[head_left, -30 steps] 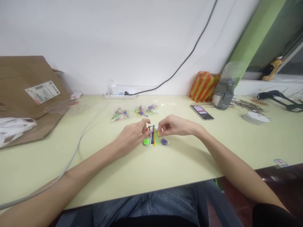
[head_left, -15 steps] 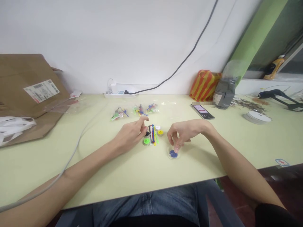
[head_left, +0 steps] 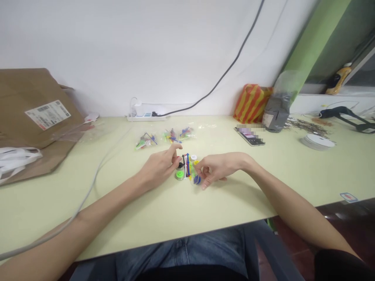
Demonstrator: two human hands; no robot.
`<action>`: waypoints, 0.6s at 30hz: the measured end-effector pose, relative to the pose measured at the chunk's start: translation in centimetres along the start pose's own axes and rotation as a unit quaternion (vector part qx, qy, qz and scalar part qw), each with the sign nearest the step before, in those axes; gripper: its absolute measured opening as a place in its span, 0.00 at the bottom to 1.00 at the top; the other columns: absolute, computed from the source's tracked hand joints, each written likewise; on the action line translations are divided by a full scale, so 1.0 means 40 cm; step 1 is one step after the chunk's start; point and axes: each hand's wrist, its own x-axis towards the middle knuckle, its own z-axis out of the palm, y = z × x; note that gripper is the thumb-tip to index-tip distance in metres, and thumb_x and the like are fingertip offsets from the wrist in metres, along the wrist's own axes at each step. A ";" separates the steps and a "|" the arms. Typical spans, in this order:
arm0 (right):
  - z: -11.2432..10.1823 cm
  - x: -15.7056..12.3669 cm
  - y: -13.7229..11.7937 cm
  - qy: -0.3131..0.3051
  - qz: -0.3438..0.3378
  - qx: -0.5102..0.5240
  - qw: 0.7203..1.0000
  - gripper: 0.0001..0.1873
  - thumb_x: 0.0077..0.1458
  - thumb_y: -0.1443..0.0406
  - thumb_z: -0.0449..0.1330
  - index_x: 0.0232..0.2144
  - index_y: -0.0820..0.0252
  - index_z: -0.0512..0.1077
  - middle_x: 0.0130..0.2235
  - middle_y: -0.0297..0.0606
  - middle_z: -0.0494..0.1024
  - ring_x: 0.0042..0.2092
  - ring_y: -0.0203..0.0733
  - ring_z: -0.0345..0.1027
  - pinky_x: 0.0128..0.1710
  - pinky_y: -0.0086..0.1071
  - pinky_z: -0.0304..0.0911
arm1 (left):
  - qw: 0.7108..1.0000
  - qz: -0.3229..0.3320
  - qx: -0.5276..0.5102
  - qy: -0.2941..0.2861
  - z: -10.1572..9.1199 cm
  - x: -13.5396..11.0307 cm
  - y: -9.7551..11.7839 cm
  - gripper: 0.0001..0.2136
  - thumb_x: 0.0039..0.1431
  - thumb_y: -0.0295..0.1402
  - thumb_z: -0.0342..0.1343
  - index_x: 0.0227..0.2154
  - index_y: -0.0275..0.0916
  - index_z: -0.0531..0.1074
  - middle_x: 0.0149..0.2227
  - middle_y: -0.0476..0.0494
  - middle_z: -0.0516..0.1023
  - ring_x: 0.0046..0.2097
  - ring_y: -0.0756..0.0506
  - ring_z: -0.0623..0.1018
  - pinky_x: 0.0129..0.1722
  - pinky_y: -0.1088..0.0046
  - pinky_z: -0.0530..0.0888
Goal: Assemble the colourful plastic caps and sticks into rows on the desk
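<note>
My left hand [head_left: 159,166] rests on the table, thumb and index finger apart, with nothing in its grasp. Beside its fingertips are a black disc [head_left: 180,165] and a bright green disc [head_left: 179,174] on a clear base. A row of thin coloured plastic sticks [head_left: 186,166] lies between my hands. My right hand [head_left: 215,168] is spread at the right of the row, its fingers close to a blue disc [head_left: 197,180] in a clear round piece; contact is hard to make out. Above are a white disc [head_left: 193,158] and a yellow disc [head_left: 196,162], the yellow partly hidden by my fingers.
Several clear bags of coloured parts [head_left: 146,141] lie farther back. A power strip [head_left: 146,117] stands by the wall. To the right are a phone [head_left: 253,138], a striped bag [head_left: 249,103] and a white round stack [head_left: 318,142]. A brown paper bag [head_left: 32,144] and a cable [head_left: 93,183] are left.
My right hand has moved left, and the blue disc is now beside the sticks and other discs. Its fingers have spread. My left hand stays almost where it was.
</note>
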 end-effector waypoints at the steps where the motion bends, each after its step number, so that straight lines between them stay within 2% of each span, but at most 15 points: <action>1: 0.004 0.006 -0.001 0.024 -0.015 -0.004 1.000 0.22 0.53 0.50 0.67 0.34 0.61 0.67 0.26 0.27 0.67 0.23 0.30 0.58 0.23 0.26 0.54 | 1.000 0.001 0.001 0.000 0.000 0.000 0.000 0.14 0.70 0.39 0.41 0.56 0.44 0.57 0.33 0.51 0.76 0.33 0.46 0.76 0.36 0.71 0.68; 4: 0.020 0.028 0.003 0.076 -0.069 -0.011 0.995 0.19 0.53 0.54 0.68 0.37 0.61 0.67 0.28 0.29 0.68 0.27 0.32 0.61 0.26 0.26 0.56 | 1.000 0.005 0.003 -0.002 -0.002 -0.002 0.001 0.14 0.71 0.39 0.41 0.56 0.44 0.57 0.33 0.51 0.76 0.33 0.46 0.76 0.35 0.71 0.68; 7: 0.034 0.046 0.013 0.049 -0.091 -0.017 0.995 0.15 0.56 0.59 0.66 0.38 0.61 0.67 0.28 0.29 0.68 0.28 0.33 0.62 0.27 0.26 0.57 | 1.000 0.007 0.004 -0.003 -0.001 -0.002 0.001 0.15 0.71 0.39 0.40 0.56 0.44 0.56 0.33 0.51 0.76 0.33 0.46 0.76 0.35 0.70 0.68; 10: 0.035 0.043 0.015 0.013 -0.097 -0.032 0.995 0.10 0.57 0.61 0.64 0.36 0.61 0.68 0.28 0.30 0.69 0.28 0.33 0.62 0.27 0.26 0.57 | 1.000 0.009 0.008 -0.003 -0.001 -0.001 0.003 0.14 0.70 0.39 0.40 0.56 0.44 0.57 0.33 0.50 0.76 0.33 0.45 0.77 0.35 0.70 0.68; 12: 0.027 0.030 0.011 0.018 -0.100 -0.046 0.994 0.10 0.55 0.63 0.64 0.35 0.61 0.67 0.29 0.31 0.69 0.30 0.33 0.62 0.29 0.27 0.58 | 1.000 0.013 0.009 -0.003 -0.001 -0.001 0.004 0.14 0.70 0.38 0.40 0.56 0.44 0.57 0.33 0.50 0.76 0.33 0.45 0.77 0.35 0.70 0.68; 15: 0.007 0.002 0.004 0.060 -0.062 -0.080 0.993 0.09 0.54 0.64 0.64 0.32 0.60 0.66 0.30 0.30 0.68 0.30 0.33 0.59 0.30 0.28 0.57 | 1.000 0.019 0.008 -0.002 -0.001 -0.001 0.006 0.14 0.70 0.38 0.40 0.56 0.44 0.57 0.32 0.50 0.75 0.33 0.45 0.77 0.34 0.70 0.68; 18: -0.011 -0.021 0.004 0.051 0.002 -0.095 0.994 0.15 0.53 0.56 0.65 0.30 0.59 0.65 0.28 0.29 0.66 0.27 0.32 0.56 0.28 0.29 0.53 | 1.000 0.020 0.002 -0.001 0.000 -0.001 0.006 0.14 0.71 0.38 0.40 0.55 0.44 0.58 0.32 0.50 0.75 0.33 0.45 0.77 0.34 0.71 0.68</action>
